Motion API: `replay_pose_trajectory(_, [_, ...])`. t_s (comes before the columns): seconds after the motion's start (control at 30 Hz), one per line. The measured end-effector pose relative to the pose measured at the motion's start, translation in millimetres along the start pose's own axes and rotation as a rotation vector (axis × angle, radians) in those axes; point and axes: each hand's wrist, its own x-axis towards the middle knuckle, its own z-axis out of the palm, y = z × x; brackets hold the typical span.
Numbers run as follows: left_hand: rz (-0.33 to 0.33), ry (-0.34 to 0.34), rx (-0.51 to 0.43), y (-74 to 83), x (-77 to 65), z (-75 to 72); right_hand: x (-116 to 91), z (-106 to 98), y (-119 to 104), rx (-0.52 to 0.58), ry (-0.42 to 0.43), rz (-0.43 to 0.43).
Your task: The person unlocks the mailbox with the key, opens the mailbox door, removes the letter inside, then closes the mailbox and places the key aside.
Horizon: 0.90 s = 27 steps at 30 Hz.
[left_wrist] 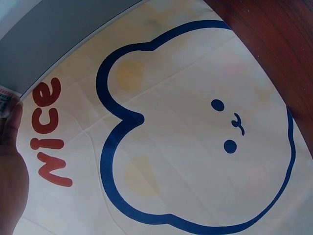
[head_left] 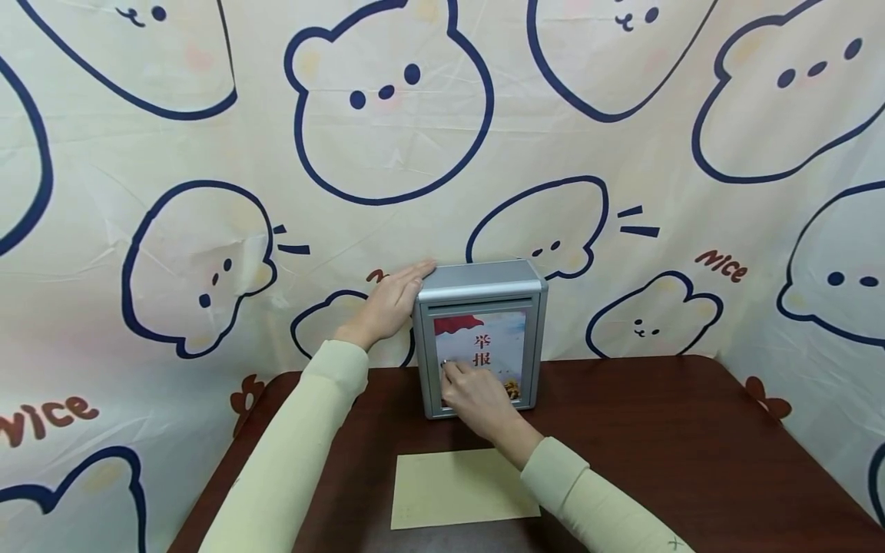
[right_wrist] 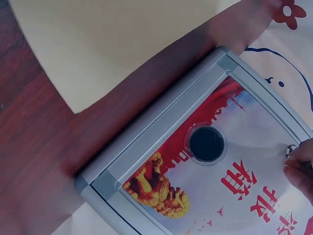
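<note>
A grey metal report box stands upright at the back of the table, its front panel carrying a poster with red Chinese characters. My left hand rests along the upper left edge of the box with its fingers nearly straight. Low on the front left, my right hand pinches a small metal piece at the lock; the fingers hide most of it. In the right wrist view, the silvery round lock shows beside the fingertips. A dark round hole shows through the panel.
A tan paper envelope lies on the dark reddish-brown table in front of the box, partly under the right forearm. Behind the box hangs a cream curtain with blue-outlined cartoon animals.
</note>
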Motion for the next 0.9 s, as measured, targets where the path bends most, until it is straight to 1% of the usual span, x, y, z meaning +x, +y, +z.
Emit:
replay_pose_trajectory(0.47, [0.002,-0.005,0.013,-0.5,0.6,0.3,0.3,-0.8,-2.4,0.036,-0.016,0.032])
replay_pose_trajectory(0.73, [0.015,0.004,0.009,-1.0,0.9,-0.6,1.1,-1.9,-3.1,0.094,-0.009,0.081])
replay_pose_trajectory(0.9, [0.015,0.002,0.009,-0.5,0.9,-0.3,0.4,-2.3,-3.4,0.096,-0.013,0.086])
